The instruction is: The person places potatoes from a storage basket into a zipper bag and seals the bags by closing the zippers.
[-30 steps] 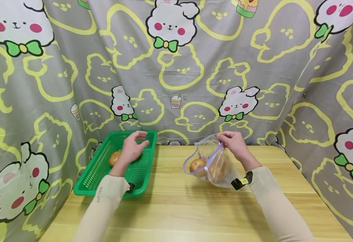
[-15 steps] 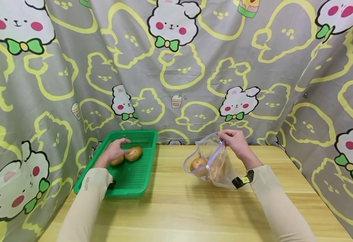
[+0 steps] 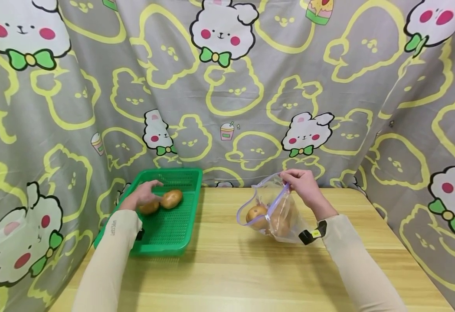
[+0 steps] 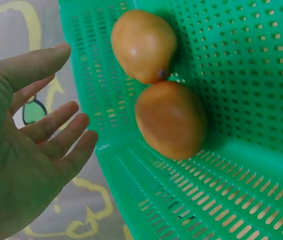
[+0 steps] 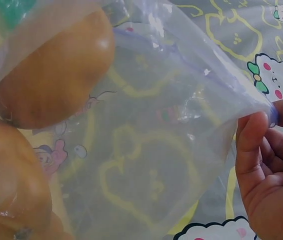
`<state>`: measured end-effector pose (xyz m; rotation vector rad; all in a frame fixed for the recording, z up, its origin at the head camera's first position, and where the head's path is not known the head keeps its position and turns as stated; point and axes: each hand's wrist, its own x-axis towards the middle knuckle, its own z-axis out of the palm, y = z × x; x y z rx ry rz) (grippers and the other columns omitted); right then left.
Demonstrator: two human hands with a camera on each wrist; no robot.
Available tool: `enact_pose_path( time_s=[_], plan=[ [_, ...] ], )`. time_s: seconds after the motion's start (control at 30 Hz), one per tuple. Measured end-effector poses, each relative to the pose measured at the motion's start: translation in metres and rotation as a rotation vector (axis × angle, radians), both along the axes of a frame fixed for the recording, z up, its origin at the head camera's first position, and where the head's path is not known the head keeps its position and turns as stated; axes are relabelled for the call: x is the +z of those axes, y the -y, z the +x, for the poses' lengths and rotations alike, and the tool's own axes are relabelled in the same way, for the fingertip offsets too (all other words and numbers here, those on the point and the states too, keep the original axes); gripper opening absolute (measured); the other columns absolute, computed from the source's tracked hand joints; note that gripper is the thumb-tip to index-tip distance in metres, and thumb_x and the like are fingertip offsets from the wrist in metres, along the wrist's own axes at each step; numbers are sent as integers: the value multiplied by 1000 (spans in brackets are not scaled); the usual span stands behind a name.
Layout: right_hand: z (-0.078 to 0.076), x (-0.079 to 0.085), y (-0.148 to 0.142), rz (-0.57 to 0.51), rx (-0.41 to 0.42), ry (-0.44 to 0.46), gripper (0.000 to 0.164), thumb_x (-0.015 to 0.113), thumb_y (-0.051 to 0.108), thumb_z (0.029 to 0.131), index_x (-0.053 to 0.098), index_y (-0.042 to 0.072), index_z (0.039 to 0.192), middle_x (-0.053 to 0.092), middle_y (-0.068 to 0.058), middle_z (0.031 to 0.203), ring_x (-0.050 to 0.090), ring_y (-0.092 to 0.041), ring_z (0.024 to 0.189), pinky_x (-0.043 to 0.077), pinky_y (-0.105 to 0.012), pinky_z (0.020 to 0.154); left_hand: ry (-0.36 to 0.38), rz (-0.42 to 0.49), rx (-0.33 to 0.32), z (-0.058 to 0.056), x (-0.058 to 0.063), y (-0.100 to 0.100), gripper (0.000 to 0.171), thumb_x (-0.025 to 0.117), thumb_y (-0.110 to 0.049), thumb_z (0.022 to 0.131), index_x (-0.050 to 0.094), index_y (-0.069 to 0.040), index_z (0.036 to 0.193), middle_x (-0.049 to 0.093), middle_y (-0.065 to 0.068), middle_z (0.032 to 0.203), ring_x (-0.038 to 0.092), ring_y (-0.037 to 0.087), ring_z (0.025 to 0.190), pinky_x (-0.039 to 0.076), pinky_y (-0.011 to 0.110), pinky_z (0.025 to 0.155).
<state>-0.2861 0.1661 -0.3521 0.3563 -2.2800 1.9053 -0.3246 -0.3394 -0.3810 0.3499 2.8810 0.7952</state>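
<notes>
My left hand, fingers spread, hovers over the green plastic basket. Two smooth orange-brown potatoes lie inside: one potato shows fully, and the other potato is partly under the hand. In the left wrist view the hand is apart from both the upper potato and the lower potato. My right hand pinches the purple zip edge of a clear zip bag between thumb and fingers. The bag's mouth gapes leftward, and potatoes sit in it.
The basket and bag stand on a light wooden table. A grey patterned curtain hangs behind the table and along both sides. The basket's raised walls surround the two potatoes on the left.
My left hand has moved left and down over the left potato in the basket, uncovering the right one. The right hand keeps pinching the bag in much the same place.
</notes>
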Motion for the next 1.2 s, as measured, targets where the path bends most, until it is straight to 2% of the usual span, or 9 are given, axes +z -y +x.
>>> enact_pose_path(
  time_s=[0.2,0.33,0.43,0.5,0.57,0.7,0.93,1.1,1.2],
  plan=[
    [-3,-3,0,0,5,-7,33,63,17,92,65,-15,102,60,-2,69,51,-6,55,47,-20,50,42,-26,1,-2,-5,15,46,61,-1,88,45,7,130,35,40,134,36,53,121,42,55,89],
    [-3,-5,0,-2,9,-10,32,63,16,92,66,-14,102,60,-3,68,51,-7,55,47,-20,49,62,-41,-1,-1,-11,22,46,59,4,84,48,8,128,38,39,132,47,47,105,46,46,77],
    [-2,-6,-1,3,10,-5,32,63,17,92,66,-14,103,60,-3,68,51,-7,55,47,-21,49,74,-50,-10,1,-14,25,48,62,4,82,48,9,128,37,39,131,47,48,104,45,48,80],
    [-2,-7,-1,8,8,-7,32,63,17,92,66,-13,103,61,-4,69,51,-7,55,47,-21,50,69,-64,-9,1,-16,26,48,65,2,82,49,8,127,37,40,132,42,51,114,43,53,88],
    [-2,-7,-2,9,5,-6,33,63,18,92,66,-13,102,61,-6,70,51,-7,56,47,-21,50,67,-77,-9,1,-17,27,50,67,1,81,48,9,126,37,41,130,38,54,117,41,56,90],
    [-2,-5,-1,7,1,-3,33,63,17,92,66,-13,103,62,-11,72,52,-7,56,47,-21,51,75,-85,1,-2,-20,26,50,68,0,81,48,9,126,39,40,129,39,54,116,40,57,90],
    [-4,-4,-2,7,-1,-8,32,63,17,92,66,-13,102,61,-6,70,51,-7,57,47,-21,51,79,-86,9,-6,-26,29,54,66,1,80,45,10,130,42,39,126,44,51,110,41,56,88],
    [-4,-6,-1,-1,3,6,32,62,16,92,65,-15,103,61,-9,70,51,-7,55,47,-21,50,100,-93,42,-7,-34,32,58,65,1,81,42,9,133,44,38,124,47,47,104,42,53,85],
    [-5,-7,-1,-2,4,3,32,62,15,92,64,-16,103,62,-9,70,51,-7,54,47,-21,50,87,-88,44,-8,-38,33,58,65,0,79,43,10,132,45,37,123,48,45,101,43,52,83]
  ],
)
